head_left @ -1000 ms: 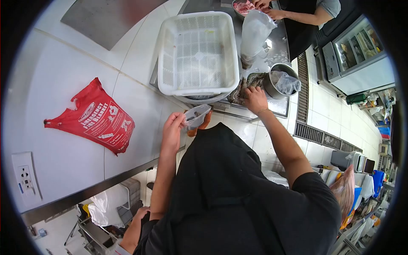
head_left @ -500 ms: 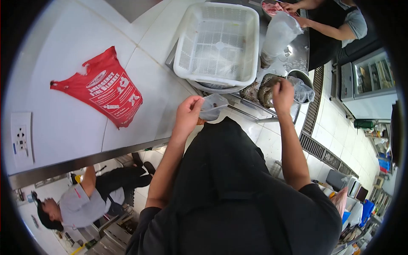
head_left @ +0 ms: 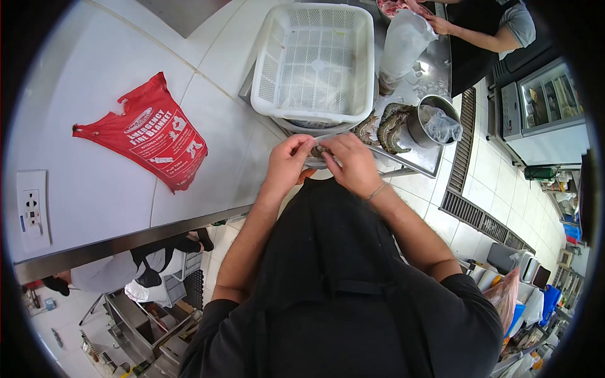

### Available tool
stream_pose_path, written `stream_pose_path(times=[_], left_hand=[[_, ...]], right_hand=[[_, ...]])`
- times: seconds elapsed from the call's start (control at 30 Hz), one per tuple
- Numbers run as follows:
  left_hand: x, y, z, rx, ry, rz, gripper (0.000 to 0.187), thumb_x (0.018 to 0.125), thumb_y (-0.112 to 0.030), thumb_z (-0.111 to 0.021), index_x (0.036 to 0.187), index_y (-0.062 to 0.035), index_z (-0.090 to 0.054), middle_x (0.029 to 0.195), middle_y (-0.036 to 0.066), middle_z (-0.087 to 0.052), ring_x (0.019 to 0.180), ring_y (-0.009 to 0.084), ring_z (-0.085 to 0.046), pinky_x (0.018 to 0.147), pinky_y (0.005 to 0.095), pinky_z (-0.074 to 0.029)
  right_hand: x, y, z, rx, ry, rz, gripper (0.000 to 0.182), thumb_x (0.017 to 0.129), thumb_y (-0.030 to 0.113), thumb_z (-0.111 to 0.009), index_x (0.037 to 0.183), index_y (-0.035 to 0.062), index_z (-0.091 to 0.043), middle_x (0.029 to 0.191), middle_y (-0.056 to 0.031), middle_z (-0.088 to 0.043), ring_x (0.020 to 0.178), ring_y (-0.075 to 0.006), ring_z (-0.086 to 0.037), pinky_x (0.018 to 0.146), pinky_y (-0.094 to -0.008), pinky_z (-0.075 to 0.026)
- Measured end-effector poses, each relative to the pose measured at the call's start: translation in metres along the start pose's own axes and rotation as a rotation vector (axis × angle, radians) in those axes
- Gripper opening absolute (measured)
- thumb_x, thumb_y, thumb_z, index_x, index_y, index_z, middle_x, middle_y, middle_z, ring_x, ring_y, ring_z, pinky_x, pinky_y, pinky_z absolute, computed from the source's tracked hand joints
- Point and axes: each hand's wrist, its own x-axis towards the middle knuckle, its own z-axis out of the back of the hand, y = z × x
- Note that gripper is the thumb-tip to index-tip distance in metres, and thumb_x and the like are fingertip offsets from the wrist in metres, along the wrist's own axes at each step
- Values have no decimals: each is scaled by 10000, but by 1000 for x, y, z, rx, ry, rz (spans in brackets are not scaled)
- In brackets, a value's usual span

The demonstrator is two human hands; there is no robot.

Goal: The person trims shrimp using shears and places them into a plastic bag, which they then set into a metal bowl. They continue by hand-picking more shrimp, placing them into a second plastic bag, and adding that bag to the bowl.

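Note:
My left hand (head_left: 289, 165) is closed on the rim of a small clear plastic bag (head_left: 317, 155), just in front of the table edge. Bent over the bag's opening is my right hand (head_left: 354, 165), its fingers at or inside the mouth. Something small and greyish shows between the hands, too hidden to name. Dark shrimp (head_left: 394, 129) lie in a row on the metal table (head_left: 413, 93), beyond my right hand. A white perforated basket (head_left: 313, 63) sits on a round bowl right behind both hands.
A metal pot (head_left: 435, 121) holding plastic bags stands at the table's right corner. Behind it is a tall translucent bag (head_left: 403, 47). A person (head_left: 491, 41) handles meat (head_left: 403, 7) at the top right. A red fire blanket pouch (head_left: 151, 135) hangs left. Another person (head_left: 120, 271) is lower left.
My right hand has moved left from the shrimp to the bag in my left hand. The lower-left person has shifted further left, and the view has shifted slightly.

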Motion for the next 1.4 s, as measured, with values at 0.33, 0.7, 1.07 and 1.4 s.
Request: stream_pose_path(times=[0.33,0.7,1.07,1.4], left_hand=[[-17,12,19,-26,-86,34,206,1026,-167,-694,1131,2,-747,929,-23,-698,830,46,-579,743,231,-471],[-27,33,20,37,-110,43,206,1028,-160,-692,1125,14,-744,957,-7,-717,869,54,-609,787,231,-490],[-15,29,-9,91,-25,9,191,1025,-159,-692,1102,7,-747,932,0,-720,834,59,-619,752,238,-507],[-11,4,-26,67,35,68,189,1023,-158,-696,1090,13,-740,887,-11,-702,786,48,-592,732,225,-489]], right_hand=[[-8,-22,1,142,-153,-221,146,932,147,-704,1021,43,-755,979,-132,-753,877,-329,-721,788,-416,-572],[-73,-196,-20,-531,102,-834,407,914,409,-746,1087,43,-703,1113,-168,-703,1019,-360,-707,854,-469,-577],[-51,-190,-35,-499,53,-1034,411,887,380,-693,1057,5,-707,1119,-217,-704,1037,-395,-715,890,-491,-586],[-74,-155,30,4,-489,-734,284,954,258,-717,976,-22,-680,926,-143,-647,784,-269,-633,726,-397,-515]])
